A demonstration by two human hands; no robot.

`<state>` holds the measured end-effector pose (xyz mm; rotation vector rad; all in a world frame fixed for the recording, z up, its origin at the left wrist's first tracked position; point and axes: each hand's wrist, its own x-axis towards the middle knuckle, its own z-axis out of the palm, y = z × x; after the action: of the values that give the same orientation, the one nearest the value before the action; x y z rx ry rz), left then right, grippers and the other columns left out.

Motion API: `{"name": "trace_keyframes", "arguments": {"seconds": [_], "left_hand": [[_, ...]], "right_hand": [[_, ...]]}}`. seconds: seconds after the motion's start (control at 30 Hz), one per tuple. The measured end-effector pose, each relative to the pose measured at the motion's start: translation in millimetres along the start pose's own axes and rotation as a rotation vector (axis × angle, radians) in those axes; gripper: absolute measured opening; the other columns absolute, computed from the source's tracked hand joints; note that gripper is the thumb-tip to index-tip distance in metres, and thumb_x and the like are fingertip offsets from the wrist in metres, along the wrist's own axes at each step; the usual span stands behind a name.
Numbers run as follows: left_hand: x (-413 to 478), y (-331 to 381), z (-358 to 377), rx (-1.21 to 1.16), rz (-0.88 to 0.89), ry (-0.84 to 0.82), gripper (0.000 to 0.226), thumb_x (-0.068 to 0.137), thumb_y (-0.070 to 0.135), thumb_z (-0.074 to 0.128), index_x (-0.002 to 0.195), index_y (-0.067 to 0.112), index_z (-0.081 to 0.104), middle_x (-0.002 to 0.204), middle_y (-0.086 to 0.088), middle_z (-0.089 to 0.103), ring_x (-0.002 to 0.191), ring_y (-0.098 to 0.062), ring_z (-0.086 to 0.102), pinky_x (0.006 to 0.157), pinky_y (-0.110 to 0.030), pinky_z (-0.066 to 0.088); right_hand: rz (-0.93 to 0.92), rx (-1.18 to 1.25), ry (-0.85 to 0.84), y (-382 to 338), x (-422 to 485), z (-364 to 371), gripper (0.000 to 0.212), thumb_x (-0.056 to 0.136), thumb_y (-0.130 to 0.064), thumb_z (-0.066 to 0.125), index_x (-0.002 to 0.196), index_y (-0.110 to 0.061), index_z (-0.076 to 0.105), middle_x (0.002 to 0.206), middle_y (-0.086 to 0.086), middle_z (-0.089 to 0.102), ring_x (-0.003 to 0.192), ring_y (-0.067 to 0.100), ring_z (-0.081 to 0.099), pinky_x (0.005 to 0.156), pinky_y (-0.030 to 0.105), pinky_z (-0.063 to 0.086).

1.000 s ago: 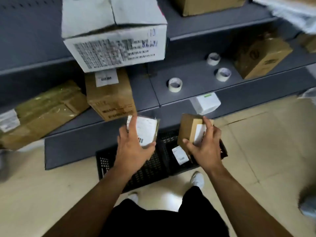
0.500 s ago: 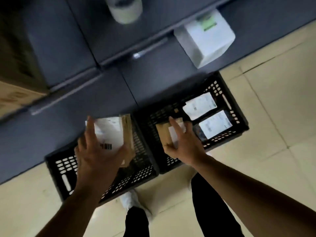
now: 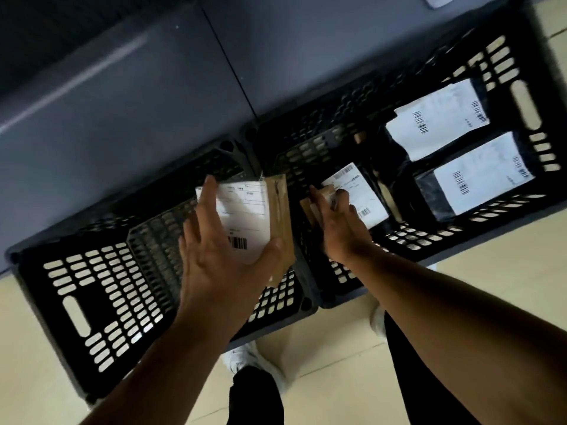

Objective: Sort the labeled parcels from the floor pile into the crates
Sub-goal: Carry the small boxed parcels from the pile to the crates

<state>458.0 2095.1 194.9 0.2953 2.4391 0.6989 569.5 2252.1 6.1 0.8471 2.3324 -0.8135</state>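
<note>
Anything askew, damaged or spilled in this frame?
Nothing stands out. Two black bagged parcels lie flat, labels up, inside the right crate. The right hand holds a small labelled box down in it; the left hand holds a brown labelled parcel over the left crate. No tears or spills show, though the frame is blurred.

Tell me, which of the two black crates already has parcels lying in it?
The right-hand crate: two dark, white-labelled parcels lie inside. The left crate shows only bare mesh.
</note>
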Motion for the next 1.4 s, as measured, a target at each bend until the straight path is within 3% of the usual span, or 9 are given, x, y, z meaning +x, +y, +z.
{"name": "trace_keyframes", "arguments": {"seconds": [0.23,0.47,0.6,0.9,1.0,1.1,1.2,1.3,1.4], "left_hand": [[2.3,-17.3,10.3,-0.058,-0.005,-0.015,0.114,0.071,0.048,0.081,0.155,0.047,0.005,0.156,0.008,0.027,0.136,-0.010,0.024,0.113,-0.050,0.031],[0.8,-31.3,4.3,-0.043,-0.029,0.002,0.113,0.067,0.048,0.079,0.155,0.048,0.007,0.149,0.006,0.032,0.123,-0.007,0.025,0.107,-0.056,0.042],[-0.2,-41.6,9.7,-0.020,-0.037,-0.010,0.114,0.066,0.052,0.076,0.156,0.046,0.006,0.150,0.005,0.032,0.135,-0.020,0.032,0.111,-0.058,0.037],[-0.7,-41.4,28.5,-0.036,-0.028,-0.015,0.117,0.065,0.053,0.080,0.156,0.047,0.007,0.146,0.006,0.033,0.121,-0.006,0.024,0.102,-0.040,0.035],[0.6,-21.8,24.5,-0.083,-0.035,-0.024,0.119,0.063,0.052,0.080,0.155,0.049,0.004,0.139,0.015,0.029,0.126,-0.007,0.026,0.111,-0.046,0.037],[3.6,0.4,20.0,-0.099,-0.021,-0.008,0.120,0.064,0.053,0.081,0.154,0.050,0.001,0.139,0.015,0.027,0.134,-0.011,0.027,0.116,-0.051,0.033],[6.3,19.3,20.3,-0.054,0.007,-0.016,0.125,0.067,0.055,0.083,0.155,0.049,-0.006,0.146,0.005,0.030,0.133,-0.015,0.028,0.117,-0.051,0.031],[6.3,34.6,25.1,0.025,0.070,-0.038,0.135,0.065,0.054,0.086,0.154,0.047,-0.016,0.151,0.002,0.031,0.139,-0.021,0.028,0.117,-0.049,0.026],[5.1,39.1,34.2,0.106,0.191,-0.135,0.140,0.064,0.054,0.087,0.155,0.044,-0.019,0.151,0.002,0.035,0.137,-0.023,0.034,0.116,-0.051,0.030]], "right_hand": [[0.023,-0.050,-0.067,0.6,0.9,20.4,0.117,0.083,-0.030,0.078,0.159,-0.043,-0.010,0.148,0.018,0.017,0.115,0.040,0.050,0.087,0.045,0.054],[-0.055,-0.284,-0.246,16.3,10.7,29.9,0.133,0.076,-0.023,0.086,0.157,-0.044,-0.017,0.165,0.015,-0.019,0.140,0.044,0.035,0.089,0.046,0.056],[-0.052,-0.514,-0.197,9.4,16.0,28.4,0.099,0.089,-0.014,0.070,0.161,-0.029,0.003,0.162,0.016,0.011,0.140,0.038,0.034,0.094,0.043,0.051],[-0.040,-0.314,-0.164,-13.9,16.4,11.9,0.059,0.093,-0.027,0.062,0.147,-0.022,0.039,0.148,0.009,0.035,0.129,0.033,0.048,0.088,0.045,0.053],[-0.089,0.008,-0.001,-29.6,-5.1,-21.6,0.051,0.090,-0.022,0.064,0.138,-0.021,0.048,0.132,0.007,0.055,0.110,0.024,0.062,0.083,0.038,0.056],[-0.035,0.657,0.084,-48.8,-42.2,-65.9,0.032,0.090,-0.015,0.057,0.119,-0.024,0.062,0.105,-0.012,0.070,0.093,-0.003,0.066,0.081,0.021,0.055],[0.073,1.183,0.101,-54.0,-74.7,-98.6,0.039,0.087,-0.029,0.053,0.124,-0.032,0.066,0.114,-0.009,0.073,0.110,0.011,0.069,0.094,0.044,0.057],[0.044,1.304,0.137,-46.2,-93.9,-117.8,0.059,0.085,-0.052,0.064,0.142,-0.042,0.052,0.135,-0.008,0.064,0.126,0.012,0.062,0.100,0.041,0.055],[-0.030,1.229,0.086,-35.6,-100.3,-131.5,0.078,0.081,-0.052,0.076,0.150,-0.042,0.041,0.137,-0.012,0.059,0.124,0.007,0.061,0.090,0.030,0.059]]}}
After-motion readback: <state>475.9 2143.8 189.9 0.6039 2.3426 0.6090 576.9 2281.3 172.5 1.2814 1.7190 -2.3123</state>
